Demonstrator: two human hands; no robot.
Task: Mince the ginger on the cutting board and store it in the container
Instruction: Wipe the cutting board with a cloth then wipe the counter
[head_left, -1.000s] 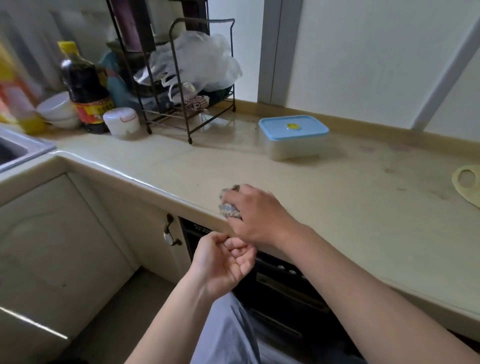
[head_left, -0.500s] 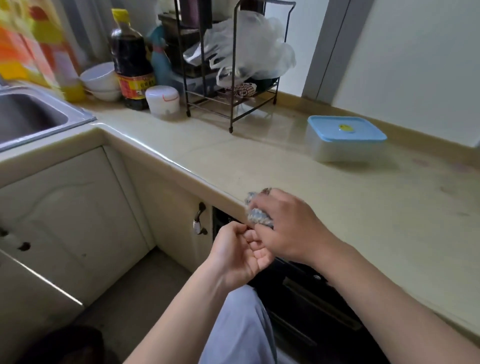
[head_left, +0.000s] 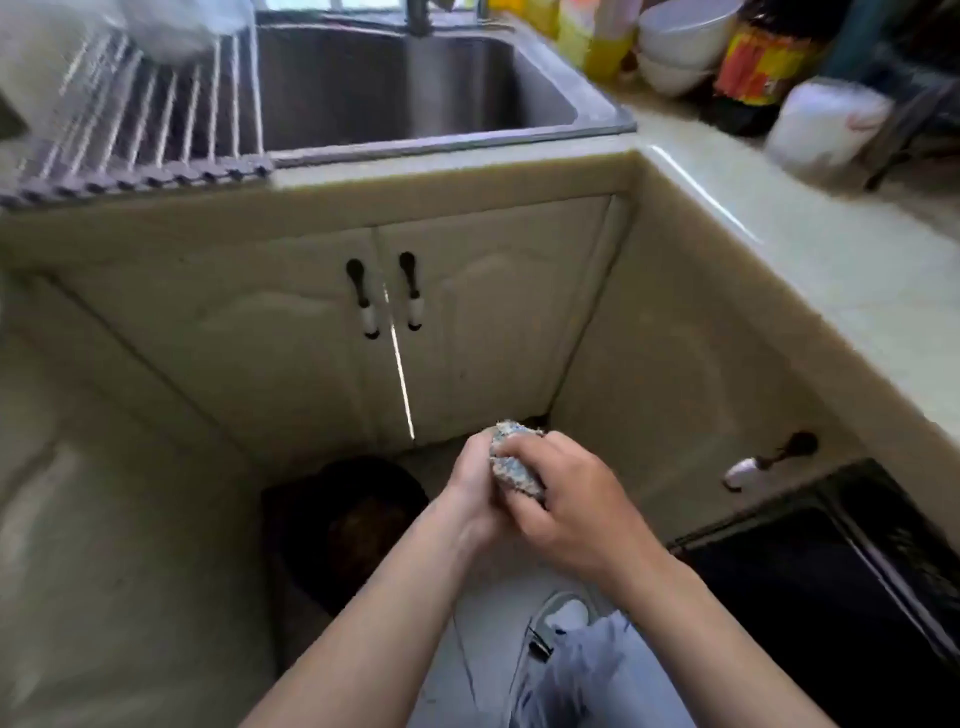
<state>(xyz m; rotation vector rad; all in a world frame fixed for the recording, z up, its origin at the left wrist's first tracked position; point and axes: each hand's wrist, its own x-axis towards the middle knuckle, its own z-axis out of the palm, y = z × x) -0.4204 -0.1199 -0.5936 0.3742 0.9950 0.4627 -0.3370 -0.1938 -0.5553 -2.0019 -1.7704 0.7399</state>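
Observation:
My right hand (head_left: 566, 514) grips a crumpled grey-blue cloth (head_left: 511, 465) in front of my body, below counter height. My left hand (head_left: 475, 491) is cupped against the cloth and the right hand from the left side, its fingers wrapped round them. Both hands hover above a dark bin (head_left: 348, 525) on the floor. Ginger, cutting board and the blue-lidded container are out of view.
A steel sink (head_left: 415, 98) lies ahead with a roll-up drying rack (head_left: 140, 140) on its left. Bowls (head_left: 680, 47), a dark sauce bottle (head_left: 763, 67) and a white jar (head_left: 826, 130) stand on the counter (head_left: 810, 249) at right. Cabinet doors (head_left: 384, 332) face me; a dark oven (head_left: 841, 582) sits lower right.
My view has swung left from the counter to the sink corner. Both hands came off the counter edge with the cloth and now clasp it together over the bin.

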